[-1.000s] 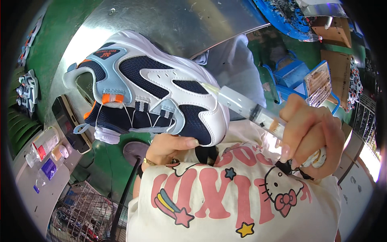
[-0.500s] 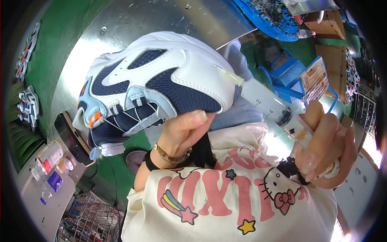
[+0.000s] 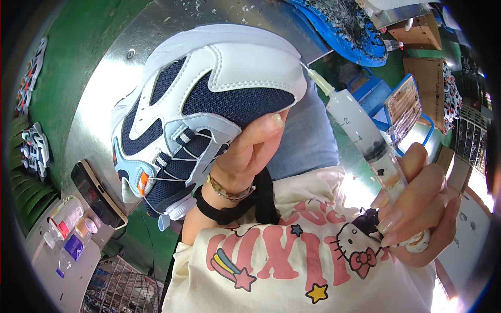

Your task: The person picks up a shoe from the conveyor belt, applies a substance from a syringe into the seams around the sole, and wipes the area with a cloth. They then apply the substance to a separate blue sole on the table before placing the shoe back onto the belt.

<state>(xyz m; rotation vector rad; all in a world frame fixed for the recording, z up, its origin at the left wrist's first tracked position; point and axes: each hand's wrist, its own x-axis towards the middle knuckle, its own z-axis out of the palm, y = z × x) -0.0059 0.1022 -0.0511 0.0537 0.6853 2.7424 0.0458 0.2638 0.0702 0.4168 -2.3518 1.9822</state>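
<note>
My left hand (image 3: 255,143) grips a sneaker (image 3: 216,96) by its toe end, thumb on the upper and the other fingers hidden beneath. The shoe is white with dark blue mesh, pale blue trim and an orange tab; its side faces up and its sole edge points away from me. In my right hand (image 3: 417,203) is a clear syringe (image 3: 360,128) with a yellowish needle hub, held round the barrel's rear. The needle tip meets or nearly meets the seam between the toe and the sole; I cannot tell whether it touches.
Behind the shoe lies a metal tabletop (image 3: 117,78). A phone (image 3: 99,193) and several bottles (image 3: 65,224) rest at the left, above a wire basket (image 3: 122,287). At the right stand a blue stool (image 3: 373,99) and cardboard boxes (image 3: 422,86). More shoes (image 3: 36,148) sit on a rack at far left.
The shoe has turned in my left hand, bringing its toe edge further up. The syringe has tilted steeper, and its tip has moved from the toe's side panel to the sole seam.
</note>
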